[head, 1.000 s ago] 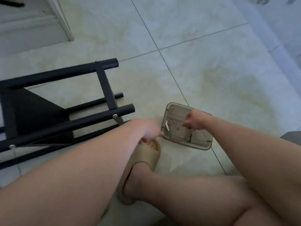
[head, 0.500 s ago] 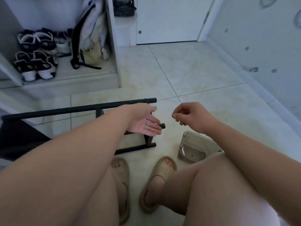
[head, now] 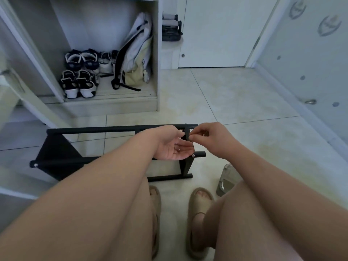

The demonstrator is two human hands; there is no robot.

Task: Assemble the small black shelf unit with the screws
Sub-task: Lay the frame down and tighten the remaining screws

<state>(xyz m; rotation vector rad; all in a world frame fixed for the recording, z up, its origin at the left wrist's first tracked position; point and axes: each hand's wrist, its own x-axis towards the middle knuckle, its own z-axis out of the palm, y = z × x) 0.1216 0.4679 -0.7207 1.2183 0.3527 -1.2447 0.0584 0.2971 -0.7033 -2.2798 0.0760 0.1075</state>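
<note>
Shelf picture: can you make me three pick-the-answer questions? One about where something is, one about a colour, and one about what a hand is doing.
1. What colour is the shelf?
A white
B black
C red

2. Where is the backpack?
A on a chair
B on the shelf
C in the cupboard, beside the shoes

3. How is the left hand?
A palm up, fingers relaxed
B a tight fist
C gripping a hammer

Answers:
1 B, its bars are all black.
2 C, it leans inside the cupboard, right of the shoes.
3 A, its palm faces up over the shelf.
</note>
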